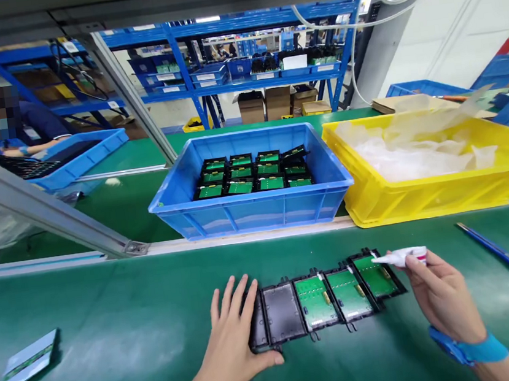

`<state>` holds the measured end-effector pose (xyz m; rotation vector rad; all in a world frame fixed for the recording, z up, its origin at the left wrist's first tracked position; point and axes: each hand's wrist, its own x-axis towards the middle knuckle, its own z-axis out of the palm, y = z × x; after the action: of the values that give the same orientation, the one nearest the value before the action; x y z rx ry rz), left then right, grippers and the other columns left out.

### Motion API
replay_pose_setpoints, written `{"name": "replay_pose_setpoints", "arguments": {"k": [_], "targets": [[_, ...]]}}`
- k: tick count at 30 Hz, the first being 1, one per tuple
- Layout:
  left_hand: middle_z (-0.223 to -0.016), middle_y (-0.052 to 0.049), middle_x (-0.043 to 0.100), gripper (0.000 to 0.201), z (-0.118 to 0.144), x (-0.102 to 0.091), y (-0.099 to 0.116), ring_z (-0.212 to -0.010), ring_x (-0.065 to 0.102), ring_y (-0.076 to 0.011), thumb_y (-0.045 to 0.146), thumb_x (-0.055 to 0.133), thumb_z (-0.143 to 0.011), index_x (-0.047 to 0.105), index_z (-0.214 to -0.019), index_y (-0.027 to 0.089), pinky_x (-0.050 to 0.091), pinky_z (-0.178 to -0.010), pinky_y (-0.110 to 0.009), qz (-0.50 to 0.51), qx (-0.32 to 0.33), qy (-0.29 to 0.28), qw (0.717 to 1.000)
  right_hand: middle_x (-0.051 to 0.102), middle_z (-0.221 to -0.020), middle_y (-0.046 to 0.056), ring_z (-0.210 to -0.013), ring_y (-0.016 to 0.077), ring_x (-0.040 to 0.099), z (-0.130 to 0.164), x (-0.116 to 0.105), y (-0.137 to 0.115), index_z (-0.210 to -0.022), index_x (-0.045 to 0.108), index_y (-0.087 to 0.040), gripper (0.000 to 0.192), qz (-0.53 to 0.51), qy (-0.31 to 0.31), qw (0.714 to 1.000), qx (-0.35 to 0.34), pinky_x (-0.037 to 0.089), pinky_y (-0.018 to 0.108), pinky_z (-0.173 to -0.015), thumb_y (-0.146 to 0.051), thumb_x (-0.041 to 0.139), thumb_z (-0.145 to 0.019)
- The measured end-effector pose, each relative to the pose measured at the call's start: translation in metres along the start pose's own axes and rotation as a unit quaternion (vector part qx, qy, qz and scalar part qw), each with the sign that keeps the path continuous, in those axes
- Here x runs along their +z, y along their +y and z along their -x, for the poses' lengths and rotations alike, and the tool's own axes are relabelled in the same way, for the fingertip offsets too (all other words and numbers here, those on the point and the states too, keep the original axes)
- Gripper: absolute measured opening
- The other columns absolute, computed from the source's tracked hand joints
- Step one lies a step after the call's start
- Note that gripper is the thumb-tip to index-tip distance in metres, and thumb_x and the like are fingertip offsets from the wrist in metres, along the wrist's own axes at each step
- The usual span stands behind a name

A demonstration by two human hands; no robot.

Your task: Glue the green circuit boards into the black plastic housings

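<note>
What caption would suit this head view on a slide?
Left hand steadies a row of black trays; right hand holds a white tube over the circuit boards.

Electronics factory: green assembly bench point(114, 331), circuit-board bin point(251, 206), shelving point(241, 81).

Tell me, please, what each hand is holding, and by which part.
The right hand holds a small white tube by its rear end, nozzle toward the trays. The left hand holds nothing; it lies flat on the leftmost tray.

Blue bin point(257, 212) holds green boards in black frames. Yellow bin point(444, 192) just beside it, plastic wrap inside. Blue pen point(493, 247) on green mat point(115, 343); a card point(27, 362) lies far left.
</note>
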<state>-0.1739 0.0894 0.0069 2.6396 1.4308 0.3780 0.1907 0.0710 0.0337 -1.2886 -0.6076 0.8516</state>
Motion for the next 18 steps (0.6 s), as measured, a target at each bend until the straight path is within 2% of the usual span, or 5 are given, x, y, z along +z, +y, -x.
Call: {"name": "replay_pose_setpoints", "arguments": {"k": [3,6,11,14,18], "targets": [[-0.148,-0.021,0.039,0.121,-0.002,0.001,-0.002,-0.138,0.030,-0.0444,0.076,0.070,-0.063,0.015,-0.153,0.016,0.024,-0.109,-0.066,0.023,0.017,0.001,1.000,0.068,-0.079,0.000,-0.071,0.0126,0.060,0.019,0.029,-0.003,-0.088,0.069,-0.023,0.023,0.130,-0.098,0.983,-0.088,0.049,0.018,-0.064,-0.042,0.075,-0.077],[-0.142,-0.020,0.047,0.115,-0.004,0.001,-0.001,-0.134,0.037,-0.0433,0.076,0.070,-0.061,0.028,-0.149,0.015,0.025,-0.110,-0.065,0.042,0.002,-0.004,0.999,0.066,-0.070,0.000,-0.061,0.0129,0.059,0.038,0.065,0.001,-0.085,0.068,-0.021,0.015,0.249,-0.212,0.929,-0.174,0.047,0.020,-0.055,-0.037,0.068,-0.084],[-0.143,-0.019,0.046,0.116,-0.002,-0.002,0.003,-0.134,0.036,-0.0450,0.076,0.071,-0.060,0.029,-0.149,0.016,0.017,-0.109,-0.071,0.051,-0.021,-0.020,0.998,0.069,-0.080,0.002,-0.073,0.0153,0.064,0.054,0.105,0.013,-0.086,0.067,-0.021,0.011,0.289,-0.295,0.865,-0.284,0.049,0.022,-0.065,-0.029,0.060,-0.090],[-0.151,-0.021,0.035,0.129,0.003,-0.005,-0.005,-0.138,0.029,-0.0454,0.082,0.068,-0.056,0.014,-0.154,0.018,0.012,-0.110,-0.072,0.076,-0.007,-0.034,0.996,0.067,-0.073,0.001,-0.065,0.0141,0.062,0.056,0.115,0.012,-0.083,0.066,-0.021,0.015,0.267,-0.287,0.885,-0.250,0.048,0.021,-0.059,-0.033,0.062,-0.088],[-0.158,-0.021,0.018,0.135,0.009,-0.013,-0.022,-0.144,0.016,-0.0428,0.085,0.064,-0.056,0.001,-0.155,0.018,0.011,-0.114,-0.066,0.118,-0.018,-0.063,0.991,0.065,-0.068,0.000,-0.061,0.0141,0.060,0.056,0.111,0.010,-0.080,0.066,-0.019,0.024,0.175,-0.253,0.949,-0.072,0.050,0.021,-0.055,-0.042,0.071,-0.079]]}}
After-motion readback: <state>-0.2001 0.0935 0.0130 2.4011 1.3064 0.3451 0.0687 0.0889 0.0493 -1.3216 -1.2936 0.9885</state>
